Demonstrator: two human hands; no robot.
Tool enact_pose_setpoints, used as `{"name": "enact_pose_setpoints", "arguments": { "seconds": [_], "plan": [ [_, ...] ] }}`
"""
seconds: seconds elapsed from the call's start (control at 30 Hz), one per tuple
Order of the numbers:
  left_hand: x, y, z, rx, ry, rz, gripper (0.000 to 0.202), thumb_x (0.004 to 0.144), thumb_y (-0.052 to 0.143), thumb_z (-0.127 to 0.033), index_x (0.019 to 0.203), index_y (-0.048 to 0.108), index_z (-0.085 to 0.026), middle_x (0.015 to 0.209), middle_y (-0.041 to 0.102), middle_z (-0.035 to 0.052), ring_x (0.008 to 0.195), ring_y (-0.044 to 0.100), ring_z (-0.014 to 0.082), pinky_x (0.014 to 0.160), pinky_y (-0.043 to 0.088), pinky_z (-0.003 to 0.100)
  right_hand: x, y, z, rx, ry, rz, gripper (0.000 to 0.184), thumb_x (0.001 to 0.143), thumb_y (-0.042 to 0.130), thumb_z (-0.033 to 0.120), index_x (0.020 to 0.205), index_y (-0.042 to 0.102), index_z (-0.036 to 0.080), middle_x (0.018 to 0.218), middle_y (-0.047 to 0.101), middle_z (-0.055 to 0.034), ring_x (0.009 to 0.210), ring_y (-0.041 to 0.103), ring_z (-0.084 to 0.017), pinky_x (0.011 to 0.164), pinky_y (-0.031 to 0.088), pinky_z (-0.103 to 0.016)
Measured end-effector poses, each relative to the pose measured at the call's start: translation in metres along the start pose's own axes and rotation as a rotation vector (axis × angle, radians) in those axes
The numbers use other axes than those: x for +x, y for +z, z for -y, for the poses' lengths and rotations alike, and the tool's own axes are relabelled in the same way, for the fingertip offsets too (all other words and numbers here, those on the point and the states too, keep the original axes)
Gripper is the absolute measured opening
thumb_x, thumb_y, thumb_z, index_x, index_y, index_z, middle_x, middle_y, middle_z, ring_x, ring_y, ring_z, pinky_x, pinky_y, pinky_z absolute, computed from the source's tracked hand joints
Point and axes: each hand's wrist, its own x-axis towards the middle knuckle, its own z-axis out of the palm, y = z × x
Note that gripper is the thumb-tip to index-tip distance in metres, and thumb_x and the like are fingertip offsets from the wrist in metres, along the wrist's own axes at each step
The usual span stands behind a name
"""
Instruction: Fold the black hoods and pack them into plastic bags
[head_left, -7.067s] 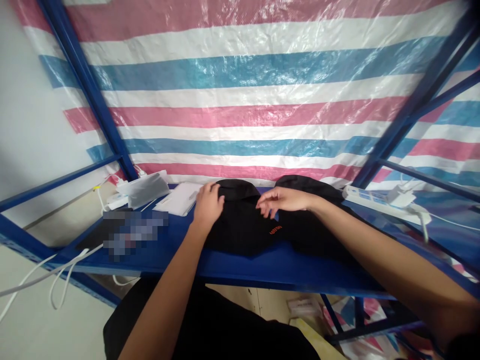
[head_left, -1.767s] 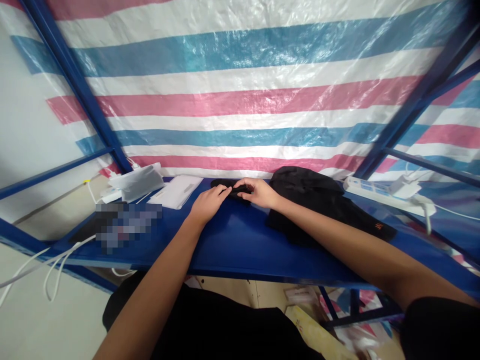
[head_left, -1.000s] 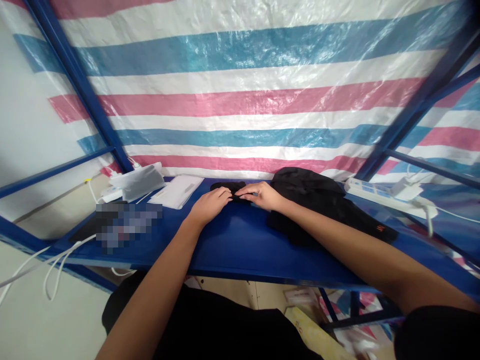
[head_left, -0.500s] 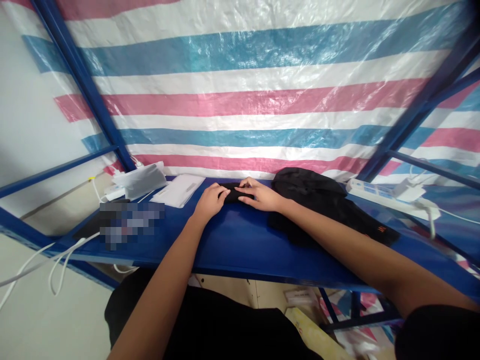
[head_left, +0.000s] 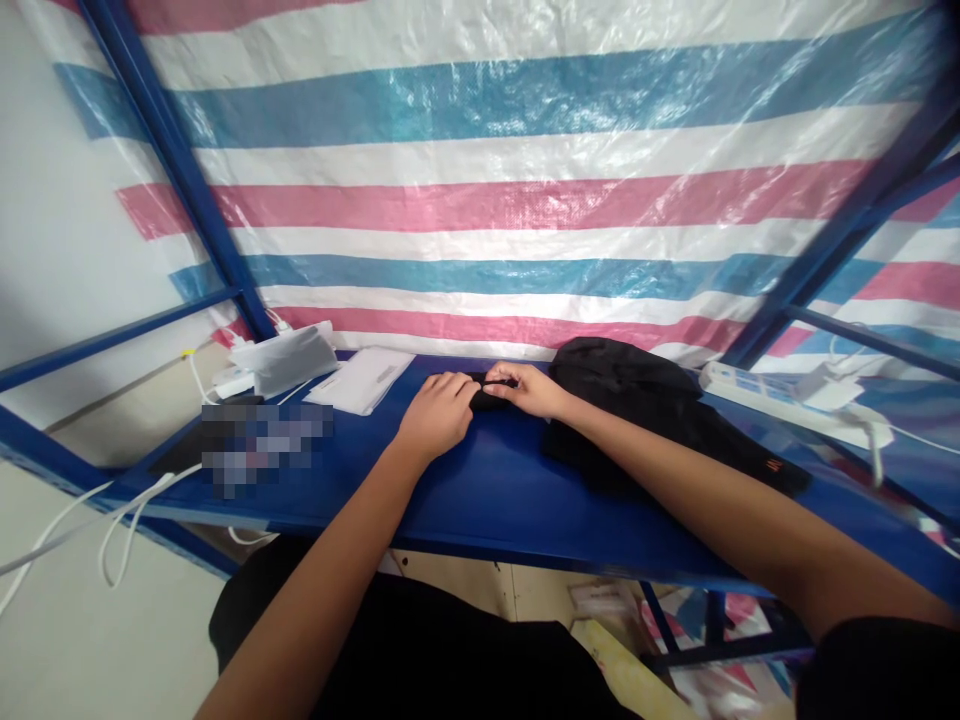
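A small rolled black sock (head_left: 486,392) lies on the blue shelf (head_left: 465,490), near its back edge. My left hand (head_left: 439,412) curls over the roll's left end, fingers bent on it. From the right, my right hand (head_left: 527,389) pinches the top of the roll with fingers together. Most of the roll is hidden between the two hands. A pile of black socks (head_left: 645,410) lies just right of my right hand, and one sock with a small orange mark (head_left: 769,467) stretches out toward the right.
White paper packets (head_left: 361,379) and a white pouch (head_left: 291,358) lie at the back left, beside a blurred dark item (head_left: 262,444). A white power strip (head_left: 780,393) with plugs sits at the right. White cables (head_left: 90,535) hang off the left. A striped tarp (head_left: 495,180) backs the shelf.
The black sock that lay spread under both hands is now a tight roll. Over the last second my hands have closed in on it, covering more of it.
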Motion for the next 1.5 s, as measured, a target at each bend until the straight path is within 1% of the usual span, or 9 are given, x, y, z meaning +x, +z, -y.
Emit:
{"name": "enact_pose_setpoints", "arguments": {
  "seconds": [0.1, 0.3, 0.47, 0.63, 0.77, 1.1, 1.27, 1.4, 1.5],
  "plan": [
    [0.000, 0.002, -0.007, 0.026, -0.008, 0.081, 0.037, 0.105, 0.067, -0.030, 0.139, 0.063, -0.016, 0.140, 0.067, 0.0155, 0.128, 0.061, 0.0338, 0.111, 0.049, 0.048, 0.003, 0.002, -0.005, 0.061, 0.061, 0.018, 0.040, 0.097, 0.071, 0.060, 0.098, 0.073, 0.021, 0.095, 0.076, -0.0043, 0.090, 0.071, -0.024, 0.089, 0.054, -0.039],
    [0.005, 0.010, -0.001, 0.005, -0.131, 0.152, 0.031, 0.107, 0.066, -0.029, 0.136, 0.067, -0.018, 0.134, 0.069, 0.0146, 0.122, 0.064, 0.0335, 0.108, 0.053, 0.047, 0.005, 0.018, -0.007, -0.117, 0.122, -0.097, 0.033, 0.106, 0.055, 0.046, 0.091, 0.072, 0.021, 0.090, 0.074, -0.0050, 0.084, 0.069, -0.024, 0.087, 0.056, -0.041],
    [0.007, 0.013, 0.016, -0.136, -0.116, 0.136, 0.033, 0.112, 0.060, -0.038, 0.138, 0.069, -0.020, 0.131, 0.072, 0.0125, 0.120, 0.067, 0.0309, 0.110, 0.052, 0.045, -0.002, 0.019, 0.008, -0.393, -0.194, -0.245, 0.023, 0.108, 0.058, 0.032, 0.116, 0.076, 0.020, 0.122, 0.072, -0.0156, 0.117, 0.067, -0.032, 0.109, 0.054, -0.053],
    [0.007, 0.013, 0.026, -0.219, -0.139, 0.129, 0.034, 0.114, 0.055, -0.040, 0.137, 0.071, -0.021, 0.129, 0.074, 0.0110, 0.120, 0.068, 0.0298, 0.109, 0.053, 0.044, -0.011, 0.007, 0.021, -0.563, -0.408, -0.007, 0.030, 0.107, 0.067, 0.038, 0.132, 0.075, 0.024, 0.127, 0.075, -0.0143, 0.120, 0.068, -0.034, 0.109, 0.056, -0.055],
    [0.005, 0.012, 0.023, -0.207, -0.126, 0.132, 0.035, 0.115, 0.051, -0.041, 0.137, 0.070, -0.020, 0.131, 0.072, 0.0116, 0.122, 0.066, 0.0299, 0.112, 0.050, 0.044, -0.011, 0.003, 0.020, -0.583, -0.367, 0.065, 0.041, 0.099, 0.080, 0.039, 0.136, 0.073, 0.022, 0.128, 0.076, -0.0148, 0.118, 0.071, -0.035, 0.106, 0.059, -0.053],
    [0.001, 0.009, -0.012, 0.149, -0.030, 0.078, 0.043, 0.105, 0.063, -0.025, 0.146, 0.057, -0.014, 0.148, 0.060, 0.0212, 0.137, 0.053, 0.0372, 0.118, 0.041, 0.055, 0.003, -0.004, 0.018, -0.489, -0.242, 0.122, 0.027, 0.100, 0.079, 0.034, 0.125, 0.079, 0.022, 0.116, 0.081, -0.0119, 0.110, 0.076, -0.031, 0.100, 0.059, -0.044],
    [0.004, 0.010, -0.003, 0.064, -0.102, 0.164, 0.032, 0.113, 0.053, -0.033, 0.138, 0.061, -0.015, 0.129, 0.068, 0.0170, 0.120, 0.063, 0.0338, 0.105, 0.051, 0.048, 0.001, -0.005, 0.019, -0.383, -0.179, 0.111, 0.029, 0.100, 0.077, 0.039, 0.124, 0.081, 0.023, 0.118, 0.083, -0.0115, 0.108, 0.078, -0.030, 0.097, 0.058, -0.042],
    [0.003, 0.008, 0.011, -0.113, -0.142, 0.137, 0.032, 0.115, 0.052, -0.045, 0.133, 0.063, -0.020, 0.123, 0.074, 0.0115, 0.114, 0.068, 0.0305, 0.102, 0.053, 0.044, -0.002, -0.003, 0.017, -0.184, -0.065, 0.094, 0.038, 0.103, 0.072, 0.049, 0.132, 0.076, 0.024, 0.120, 0.084, -0.0082, 0.100, 0.080, -0.026, 0.086, 0.058, -0.035],
    [0.004, 0.009, 0.017, -0.195, -0.188, 0.127, 0.033, 0.115, 0.052, -0.048, 0.130, 0.065, -0.022, 0.120, 0.076, 0.0093, 0.113, 0.071, 0.0297, 0.100, 0.055, 0.042, -0.004, 0.000, 0.015, -0.082, -0.028, 0.060, 0.037, 0.104, 0.070, 0.053, 0.125, 0.074, 0.023, 0.113, 0.085, -0.0061, 0.098, 0.080, -0.025, 0.087, 0.059, -0.035]
  ]
}}
